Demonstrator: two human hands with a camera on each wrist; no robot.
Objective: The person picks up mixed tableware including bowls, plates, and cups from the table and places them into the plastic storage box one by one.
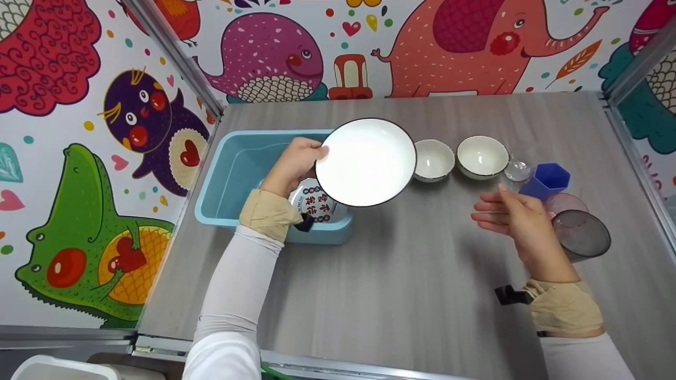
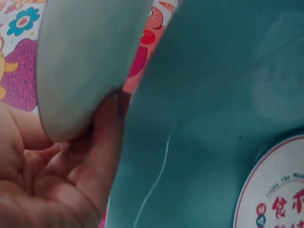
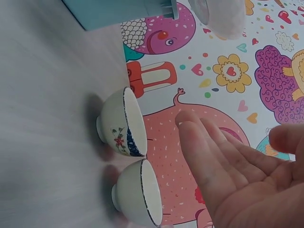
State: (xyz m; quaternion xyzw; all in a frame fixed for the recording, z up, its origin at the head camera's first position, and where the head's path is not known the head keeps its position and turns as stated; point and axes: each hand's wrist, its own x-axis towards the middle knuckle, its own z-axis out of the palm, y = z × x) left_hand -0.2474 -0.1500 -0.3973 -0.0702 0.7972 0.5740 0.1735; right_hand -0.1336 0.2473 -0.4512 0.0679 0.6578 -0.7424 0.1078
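My left hand [image 1: 297, 164] pinches the left edge of a white plate [image 1: 367, 162] with a thin dark rim, held tilted above the right side of a blue basin [image 1: 211, 182]. Seen from the left wrist, the fingers [image 2: 107, 137] lie on one face of the plate and the thumb on the other. Inside the basin lies a dish [image 1: 317, 203] printed with red characters, partly hidden by the left hand and the raised plate. My right hand [image 1: 528, 227] hovers over the table's right side with fingers extended, holding nothing. A smoky dark cup [image 1: 583, 235] stands beside it.
Two white bowls [image 1: 434, 160] [image 1: 481, 157] stand behind the plate and right hand. Right of them are a clear glass [image 1: 517, 170], a blue hexagonal cup [image 1: 546, 180] and a pinkish glass [image 1: 567, 203]. Patterned panels [image 1: 296, 58] bound the table at the back and sides.
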